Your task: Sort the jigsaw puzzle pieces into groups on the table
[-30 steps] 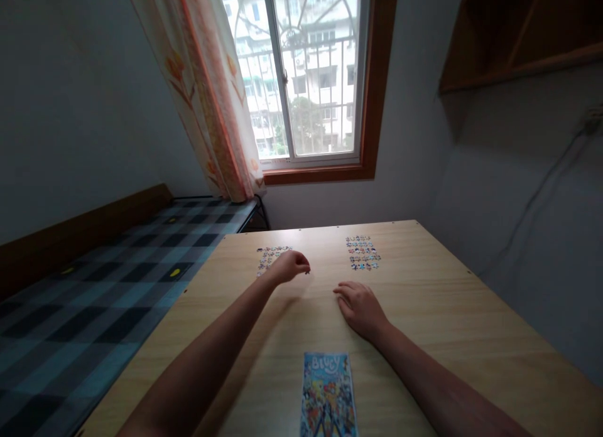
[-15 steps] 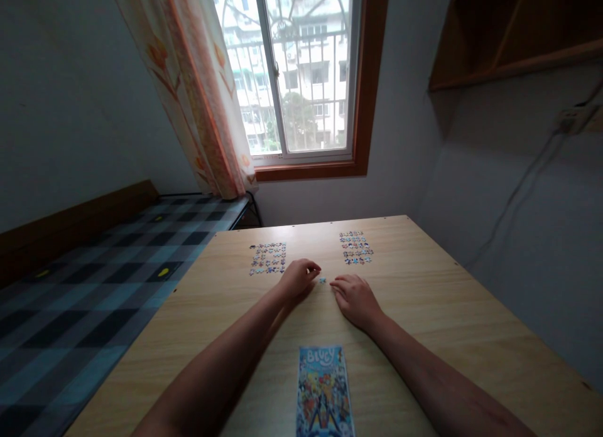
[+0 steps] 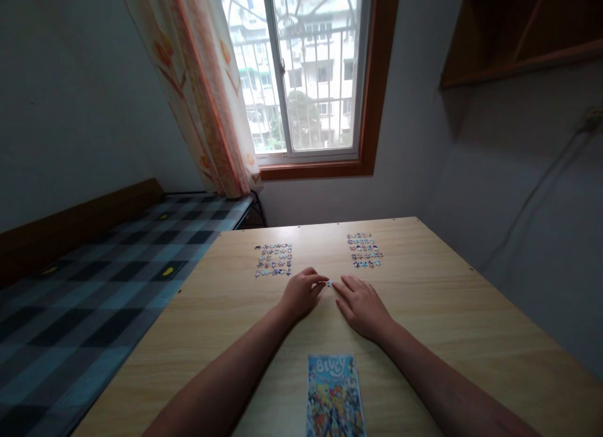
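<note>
My left hand (image 3: 300,294) rests on the wooden table (image 3: 447,311) with its fingers curled, the fingertips touching a small light-blue puzzle piece (image 3: 329,283). My right hand (image 3: 362,305) lies flat and open beside it, its fingertips meeting the same piece from the right. Two groups of loose puzzle pieces are laid out in rows farther back: the left group (image 3: 274,260) and the right group (image 3: 365,251). A colourful picture card (image 3: 334,396) lies near the front edge between my forearms.
A bed with a blue checked cover (image 3: 94,274) runs along the table's left side. Beyond the table stand a window (image 3: 306,73) with a curtain (image 3: 207,91). A wooden shelf (image 3: 518,35) hangs on the right wall.
My left hand has drawn back from the left group of pieces toward the table's middle, bringing the small piece along. Both hands now meet at the piece. The right hand barely moved.
</note>
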### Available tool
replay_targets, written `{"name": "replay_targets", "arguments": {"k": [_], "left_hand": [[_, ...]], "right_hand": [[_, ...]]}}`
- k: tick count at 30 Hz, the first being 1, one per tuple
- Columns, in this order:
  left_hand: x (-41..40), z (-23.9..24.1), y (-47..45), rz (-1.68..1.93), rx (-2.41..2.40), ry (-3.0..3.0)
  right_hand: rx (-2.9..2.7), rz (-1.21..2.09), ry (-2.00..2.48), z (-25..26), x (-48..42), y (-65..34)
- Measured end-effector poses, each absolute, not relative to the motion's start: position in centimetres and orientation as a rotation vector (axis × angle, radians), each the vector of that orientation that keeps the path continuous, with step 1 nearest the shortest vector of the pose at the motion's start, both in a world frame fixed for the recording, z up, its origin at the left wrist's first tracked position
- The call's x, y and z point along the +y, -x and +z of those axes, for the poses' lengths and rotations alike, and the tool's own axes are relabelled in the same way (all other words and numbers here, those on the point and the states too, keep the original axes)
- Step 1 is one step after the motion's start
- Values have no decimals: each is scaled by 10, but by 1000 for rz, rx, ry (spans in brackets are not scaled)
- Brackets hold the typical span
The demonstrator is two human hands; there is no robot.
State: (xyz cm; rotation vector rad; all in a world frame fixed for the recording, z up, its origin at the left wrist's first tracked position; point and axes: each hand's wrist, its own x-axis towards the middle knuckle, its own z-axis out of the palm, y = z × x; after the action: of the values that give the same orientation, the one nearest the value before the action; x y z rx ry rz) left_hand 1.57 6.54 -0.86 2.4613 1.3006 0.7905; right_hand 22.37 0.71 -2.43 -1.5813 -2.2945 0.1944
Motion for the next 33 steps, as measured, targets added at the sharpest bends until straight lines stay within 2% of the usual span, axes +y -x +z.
{"name": "replay_targets", "arguments": {"k": [6, 12, 21, 33], "left_hand": [[88, 18, 12, 992, 1646, -2427], [147, 56, 73, 450, 2256, -2250], [187, 39, 93, 150, 2251, -2233], [190, 33, 88, 100, 2227, -2288]], "right_hand": [[-2270, 218, 1566, -26, 8, -224], [-2264, 240, 1558, -27, 8, -225], [-2260, 263, 1559, -23, 7, -224], [-2252, 282, 1592, -16, 4, -223]]}}
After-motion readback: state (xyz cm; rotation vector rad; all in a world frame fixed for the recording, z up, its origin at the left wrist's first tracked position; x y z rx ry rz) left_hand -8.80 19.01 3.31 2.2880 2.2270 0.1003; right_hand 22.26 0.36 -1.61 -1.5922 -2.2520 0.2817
